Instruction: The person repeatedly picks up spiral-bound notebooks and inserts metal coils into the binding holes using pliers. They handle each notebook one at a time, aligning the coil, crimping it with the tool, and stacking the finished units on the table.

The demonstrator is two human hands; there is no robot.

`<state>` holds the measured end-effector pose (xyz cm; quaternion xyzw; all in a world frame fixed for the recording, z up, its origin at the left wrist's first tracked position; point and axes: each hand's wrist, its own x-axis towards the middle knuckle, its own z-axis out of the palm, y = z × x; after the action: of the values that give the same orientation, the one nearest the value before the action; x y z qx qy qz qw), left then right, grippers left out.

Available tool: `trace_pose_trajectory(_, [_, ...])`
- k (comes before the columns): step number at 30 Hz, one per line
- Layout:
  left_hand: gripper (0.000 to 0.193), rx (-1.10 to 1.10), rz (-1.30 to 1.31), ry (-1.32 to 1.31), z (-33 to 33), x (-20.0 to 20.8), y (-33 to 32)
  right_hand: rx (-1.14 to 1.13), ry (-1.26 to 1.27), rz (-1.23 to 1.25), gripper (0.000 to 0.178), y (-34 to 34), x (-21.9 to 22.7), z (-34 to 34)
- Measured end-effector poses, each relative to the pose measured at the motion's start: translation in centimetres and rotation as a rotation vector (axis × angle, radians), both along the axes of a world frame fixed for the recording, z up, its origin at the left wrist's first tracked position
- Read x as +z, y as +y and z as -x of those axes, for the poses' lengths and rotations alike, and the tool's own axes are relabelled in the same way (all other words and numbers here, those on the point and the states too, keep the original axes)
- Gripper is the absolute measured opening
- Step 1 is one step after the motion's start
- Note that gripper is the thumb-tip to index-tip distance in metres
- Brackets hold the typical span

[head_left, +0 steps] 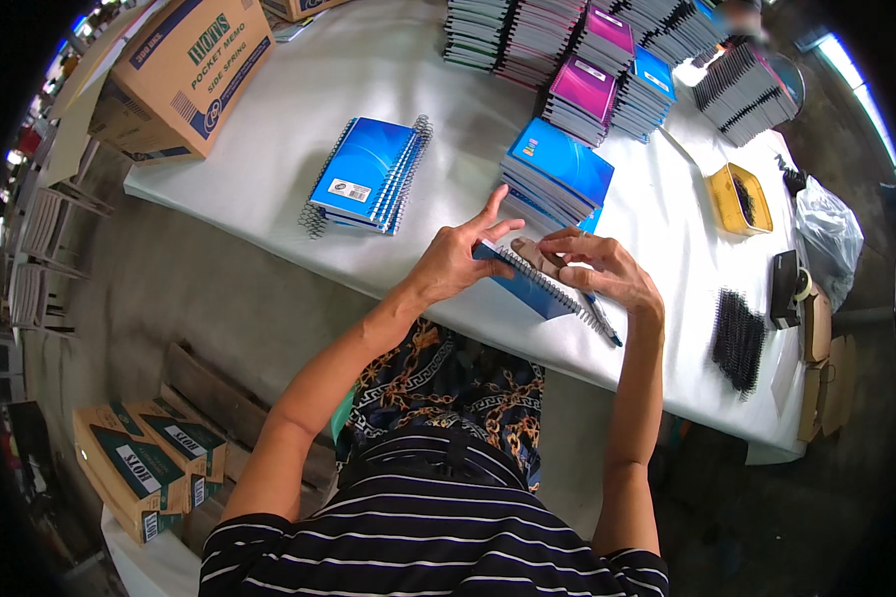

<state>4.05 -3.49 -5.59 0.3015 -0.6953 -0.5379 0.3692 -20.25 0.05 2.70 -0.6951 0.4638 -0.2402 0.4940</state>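
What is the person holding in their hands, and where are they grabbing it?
A small blue spiral notebook. The left hand grips its upper left end, and the right hand rests its fingers along the wire spiral edge.

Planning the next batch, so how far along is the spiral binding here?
Done: a small pile of bound blue notebooks lies at the left of the table. In hand: the left hand and right hand work a spiral along one blue notebook. Left: a blue stack just behind, more stacks further back, loose black coils.
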Motion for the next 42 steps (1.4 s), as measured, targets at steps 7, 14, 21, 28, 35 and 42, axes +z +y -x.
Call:
trace_pose_trajectory(7, [0.113, -0.014, -0.009, 0.039, 0.1, 0.2, 0.4, -0.038, 0.060, -0.018, 0.055, -0.1, -0.5, -0.9])
trace_pose_trajectory(14, [0.094, -0.091, 0.018, 0.022, -0.8, -0.1, 0.1, -0.047, 0.018, 0.022, 0.052, 0.8, 0.7, -1.5])
trace_pose_trajectory(21, [0.064, -0.322, 0.072, 0.067, -1.2, 0.4, -0.7, -0.455, 0.204, 0.111, 0.051, 5.5, 1.7, 8.1])
trace_pose_trajectory(28, [0.067, -0.244, 0.057, 0.082, -1.1, 1.3, 0.8, -0.600, 0.544, 0.553, 0.029, 8.3, -3.2, 4.8])
trace_pose_trajectory(35, [0.072, -0.161, 0.262, -0.155, -1.6, -0.3, 1.4, -0.580, 0.844, 0.622, 0.050, 10.8, -8.1, 2.6])
trace_pose_trajectory(42, [0.048, 0.092, 0.368, -0.144, -0.4, 1.7, 2.7, -0.916, 0.520, 0.767, 0.035, 10.7, -4.4, -1.4])
